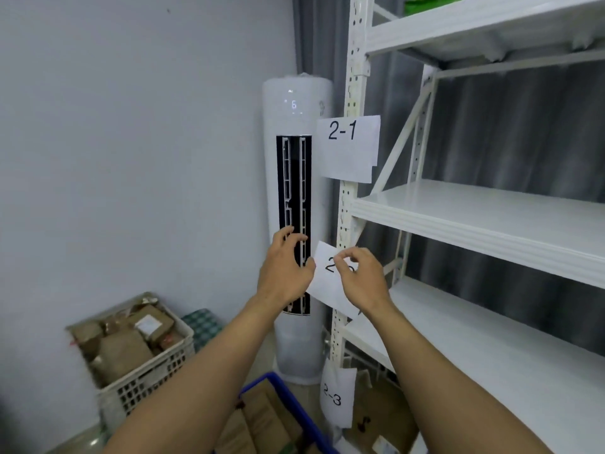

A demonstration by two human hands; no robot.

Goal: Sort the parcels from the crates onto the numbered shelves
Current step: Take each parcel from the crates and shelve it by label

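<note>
**Parcels.** Brown parcels (124, 352), paper-wrapped, some with white printed slips, one with red tape.
- White crate (147, 385), lattice-walled, on the floor at the lower left against the wall (131, 158): heaped to the rim with them.
- Blue crate (294, 406), at the bottom edge between the forearms: flat brown parcels inside, only partly in view.
- More brown packets (383, 414) lie on the floor under the lowest shelf.

**Shelves.** White metal rack on the right.
- Middle shelf (474, 217) and lower shelf (458, 348): bare boards, open along the front edge.
- Top shelf (474, 31): a green item (422, 3) shows at its back.
- Perforated upright (347, 208) carries paper labels: "2-1" (348, 147), a half-covered label (327, 286), and "2-3" (337, 398).

**Hands.**
- Left hand (284, 267): fingers loosely spread and holding nothing, thumb at the half-covered label's left edge.
- Right hand (360, 280): fingers curled, thumb and forefinger drawn together in front of that label. Cannot tell whether they nip the paper.

**Surroundings.** A white tower air conditioner (298, 119) stands just left of the upright, leaving a narrow gap. Checked cloth (203, 326) behind the white crate. Grey curtain (523, 126) behind the rack.
</note>
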